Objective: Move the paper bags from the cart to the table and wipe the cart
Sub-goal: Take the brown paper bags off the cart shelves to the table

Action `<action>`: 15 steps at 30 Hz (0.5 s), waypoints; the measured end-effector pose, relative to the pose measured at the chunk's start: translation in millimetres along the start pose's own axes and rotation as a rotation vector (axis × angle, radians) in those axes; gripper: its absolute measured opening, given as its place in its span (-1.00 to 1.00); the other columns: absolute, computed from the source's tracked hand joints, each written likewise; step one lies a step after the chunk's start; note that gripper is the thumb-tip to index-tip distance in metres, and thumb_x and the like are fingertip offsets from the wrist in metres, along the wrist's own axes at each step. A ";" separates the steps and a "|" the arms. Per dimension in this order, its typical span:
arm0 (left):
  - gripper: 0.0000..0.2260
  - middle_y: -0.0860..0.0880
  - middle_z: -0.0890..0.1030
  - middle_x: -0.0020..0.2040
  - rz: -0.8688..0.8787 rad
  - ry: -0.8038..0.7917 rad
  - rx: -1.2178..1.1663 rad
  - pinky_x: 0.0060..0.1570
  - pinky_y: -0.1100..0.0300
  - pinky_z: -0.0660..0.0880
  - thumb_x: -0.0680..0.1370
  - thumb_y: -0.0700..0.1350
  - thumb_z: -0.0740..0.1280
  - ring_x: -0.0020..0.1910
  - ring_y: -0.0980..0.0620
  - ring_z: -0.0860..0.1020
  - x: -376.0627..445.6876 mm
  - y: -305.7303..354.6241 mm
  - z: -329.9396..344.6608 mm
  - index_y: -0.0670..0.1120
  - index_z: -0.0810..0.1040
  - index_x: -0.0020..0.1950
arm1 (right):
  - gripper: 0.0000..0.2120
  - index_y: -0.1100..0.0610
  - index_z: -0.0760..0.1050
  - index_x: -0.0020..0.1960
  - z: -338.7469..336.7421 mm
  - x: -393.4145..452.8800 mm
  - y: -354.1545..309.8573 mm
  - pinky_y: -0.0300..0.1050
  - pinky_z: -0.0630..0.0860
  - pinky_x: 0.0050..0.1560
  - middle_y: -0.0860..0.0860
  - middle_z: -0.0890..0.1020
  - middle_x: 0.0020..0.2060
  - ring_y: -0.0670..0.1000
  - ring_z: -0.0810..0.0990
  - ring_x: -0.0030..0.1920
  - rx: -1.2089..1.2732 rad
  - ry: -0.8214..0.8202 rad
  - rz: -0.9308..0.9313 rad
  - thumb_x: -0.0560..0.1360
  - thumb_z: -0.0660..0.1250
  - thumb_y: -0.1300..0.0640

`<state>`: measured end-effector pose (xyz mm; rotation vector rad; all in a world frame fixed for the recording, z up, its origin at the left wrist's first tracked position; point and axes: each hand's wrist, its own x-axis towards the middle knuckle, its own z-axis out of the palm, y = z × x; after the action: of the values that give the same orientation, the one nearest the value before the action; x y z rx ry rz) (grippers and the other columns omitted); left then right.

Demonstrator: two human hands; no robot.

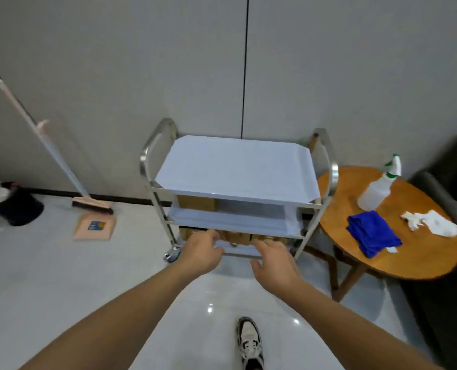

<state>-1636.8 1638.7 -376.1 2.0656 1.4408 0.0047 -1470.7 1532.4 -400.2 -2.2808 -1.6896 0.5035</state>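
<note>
A steel cart (145,156) with three white shelves stands against the wall. Brown paper bags (239,237) sit on its bottom shelf, and another brown paper bag (196,203) is on the middle shelf. Both arms reach toward the bottom shelf. My left hand (202,251) is at the shelf's front edge with fingers curled near the bags. My right hand (272,259) hovers beside it, fingers apart. Neither hand clearly grips a bag. To the right, a round wooden table (336,217) carries a blue cloth (371,233).
On the table are also a spray bottle (379,188) and a crumpled white tissue (432,222). A dark sofa (456,182) is at the far right. A broom (48,150) and dustpan (95,227) lean at the left wall, next to a black bin (13,206).
</note>
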 end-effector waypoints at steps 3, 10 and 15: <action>-0.73 -0.07 0.59 0.22 -0.115 0.014 -0.041 0.12 0.09 0.54 0.59 -0.04 0.31 0.15 -0.10 0.56 37.9 -21.9 -13.3 -0.05 0.57 0.27 | -0.57 0.01 0.39 0.46 13.9 60.3 -6.2 -0.08 0.38 0.35 -0.02 0.52 0.33 0.05 0.44 0.32 0.014 -0.093 -0.062 0.61 0.27 0.01; -0.64 -0.07 0.55 0.33 -0.297 -0.015 -0.018 0.15 0.22 0.38 0.61 0.00 0.33 0.29 -0.06 0.51 114.5 -46.0 -26.6 -0.06 0.52 0.38 | -0.51 0.02 0.33 0.51 40.7 177.8 -9.1 0.02 0.35 0.40 0.03 0.47 0.40 0.12 0.40 0.39 0.074 -0.245 -0.123 0.60 0.28 0.04; -0.64 -0.07 0.52 0.34 -0.355 -0.071 -0.017 0.20 0.20 0.40 0.62 0.00 0.33 0.27 -0.05 0.51 148.1 -67.8 -19.5 -0.06 0.50 0.39 | -0.49 0.05 0.35 0.48 76.4 232.5 -13.1 0.04 0.43 0.32 0.11 0.53 0.33 0.19 0.48 0.29 0.072 -0.316 -0.113 0.55 0.32 0.04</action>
<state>-1640.7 1788.9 -441.9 1.7530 1.7346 -0.1979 -1452.8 1758.7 -492.5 -2.1266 -1.8943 0.9235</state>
